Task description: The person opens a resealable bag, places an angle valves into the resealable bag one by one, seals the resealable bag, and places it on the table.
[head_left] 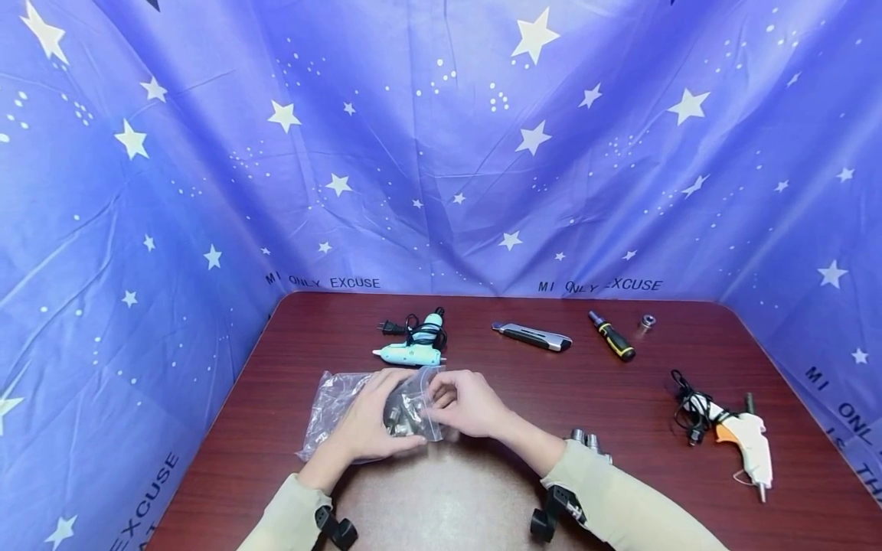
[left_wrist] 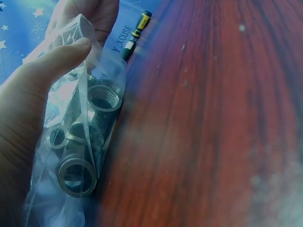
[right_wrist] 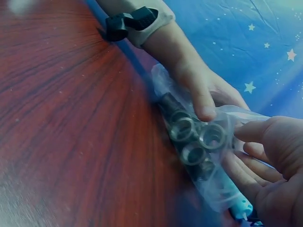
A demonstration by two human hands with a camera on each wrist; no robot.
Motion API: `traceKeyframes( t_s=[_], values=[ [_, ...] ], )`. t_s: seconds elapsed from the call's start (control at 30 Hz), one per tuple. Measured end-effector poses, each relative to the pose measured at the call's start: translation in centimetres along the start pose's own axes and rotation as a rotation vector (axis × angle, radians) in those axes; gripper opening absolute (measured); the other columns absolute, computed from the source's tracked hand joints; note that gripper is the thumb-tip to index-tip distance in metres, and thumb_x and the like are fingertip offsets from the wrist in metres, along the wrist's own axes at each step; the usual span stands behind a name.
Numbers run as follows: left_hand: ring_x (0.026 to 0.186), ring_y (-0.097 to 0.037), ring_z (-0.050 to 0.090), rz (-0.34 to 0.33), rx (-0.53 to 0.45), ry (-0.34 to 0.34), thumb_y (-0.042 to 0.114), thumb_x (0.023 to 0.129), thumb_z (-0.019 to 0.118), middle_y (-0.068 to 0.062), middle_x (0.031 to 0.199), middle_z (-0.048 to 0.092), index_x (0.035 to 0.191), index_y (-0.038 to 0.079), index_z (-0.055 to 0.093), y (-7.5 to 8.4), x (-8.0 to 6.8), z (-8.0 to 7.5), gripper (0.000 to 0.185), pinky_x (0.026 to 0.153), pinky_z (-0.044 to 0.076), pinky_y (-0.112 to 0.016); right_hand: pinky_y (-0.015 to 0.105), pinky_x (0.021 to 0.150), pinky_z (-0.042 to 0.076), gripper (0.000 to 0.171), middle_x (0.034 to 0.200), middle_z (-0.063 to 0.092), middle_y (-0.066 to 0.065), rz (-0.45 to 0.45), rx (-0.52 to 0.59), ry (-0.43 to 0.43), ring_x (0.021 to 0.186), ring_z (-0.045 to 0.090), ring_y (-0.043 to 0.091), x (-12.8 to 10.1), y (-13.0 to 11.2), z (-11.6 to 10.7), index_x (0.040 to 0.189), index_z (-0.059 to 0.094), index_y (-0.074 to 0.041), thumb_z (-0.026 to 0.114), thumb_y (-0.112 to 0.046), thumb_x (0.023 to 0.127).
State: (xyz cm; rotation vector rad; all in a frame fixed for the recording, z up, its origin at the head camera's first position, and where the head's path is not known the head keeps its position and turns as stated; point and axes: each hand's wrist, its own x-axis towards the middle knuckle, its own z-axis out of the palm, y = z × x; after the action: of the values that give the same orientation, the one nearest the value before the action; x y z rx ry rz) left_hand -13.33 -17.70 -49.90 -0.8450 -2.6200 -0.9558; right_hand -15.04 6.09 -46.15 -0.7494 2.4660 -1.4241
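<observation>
— Fingers of both hands are curled on one thing, yes?
— Yes. Left hand (head_left: 368,423) grips the clear plastic zip bag (head_left: 344,409) with thumb on top; right hand (head_left: 468,403) pinches its open edge. Inside sit several threaded metal sleeves (left_wrist: 103,98) (grey, ring-shaped).
— Where does the bag lie?
— On the dark red wooden table (head_left: 482,490), near the front edge, between both hands.
— And beside the right forearm?
— Two loose metal sleeves (head_left: 586,439), just beside the sleeve cuff.
— Farther out?
— White and orange glue gun (head_left: 747,444) at the right; pale blue glue gun (head_left: 413,344) just behind the bag; then a grey utility knife (head_left: 534,337), a black and yellow screwdriver (head_left: 612,337) and a small metal ring (head_left: 646,321), near the starry blue cloth (head_left: 441,153).
</observation>
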Motion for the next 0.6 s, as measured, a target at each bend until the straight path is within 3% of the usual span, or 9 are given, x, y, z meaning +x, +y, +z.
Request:
traceKeyframes(
  t_s=[0.23, 0.6],
  values=[
    [0.133, -0.014, 0.057, 0.001, 0.001, 0.007, 0.057, 0.063, 0.096, 0.009, 0.144, 0.060, 0.151, 0.027, 0.053, 0.0, -0.1, 0.0, 0.103, 0.114, 0.051, -0.044, 0.018, 0.072, 0.061, 0.006, 0.086, 0.078, 0.002, -0.010, -0.030, -0.015, 0.077, 0.073, 0.007, -0.4, 0.2, -1.3, 0.093, 0.076, -0.008, 0.081, -0.006, 0.090],
    [0.135, -0.014, 0.057, -0.023, 0.016, 0.003, 0.058, 0.063, 0.096, 0.010, 0.143, 0.061, 0.152, 0.027, 0.053, 0.1, -0.1, 0.0, 0.103, 0.115, 0.050, -0.046, 0.020, 0.073, 0.062, 0.007, 0.087, 0.078, 0.003, -0.009, -0.103, 0.014, 0.078, 0.072, 0.008, -2.0, 1.0, -4.9, 0.096, 0.074, -0.006, 0.078, -0.002, 0.091]
  ],
)
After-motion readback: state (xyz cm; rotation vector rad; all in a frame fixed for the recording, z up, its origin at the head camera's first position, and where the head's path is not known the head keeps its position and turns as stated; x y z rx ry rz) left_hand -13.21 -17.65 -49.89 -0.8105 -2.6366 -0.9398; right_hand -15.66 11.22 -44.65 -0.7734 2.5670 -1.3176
